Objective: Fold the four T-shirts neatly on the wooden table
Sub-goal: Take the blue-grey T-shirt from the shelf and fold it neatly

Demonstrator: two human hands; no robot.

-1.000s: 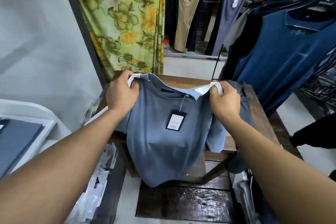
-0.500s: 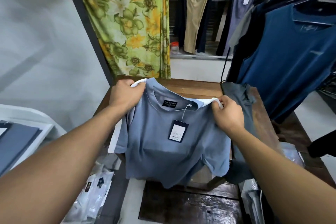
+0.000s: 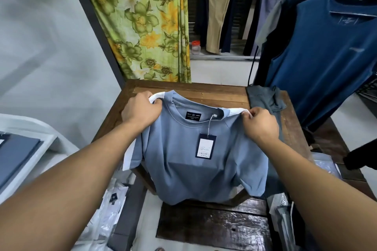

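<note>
Blue T-shirt point(image 3: 183, 169) held up by shoulders over near part of wooden table point(image 3: 204, 91), hem hung off near side. Left hand point(image 3: 140, 110) clenched on left shoulder, right hand point(image 3: 260, 126) pinched on right shoulder. No fold made yet; stage judged early. Grey garment point(image 3: 263, 98) lumped unfolded at far right. Remaining shirts not identified. Near table edge hidden by fabric. Hang tag point(image 3: 206, 145) print unreadable.
</note>
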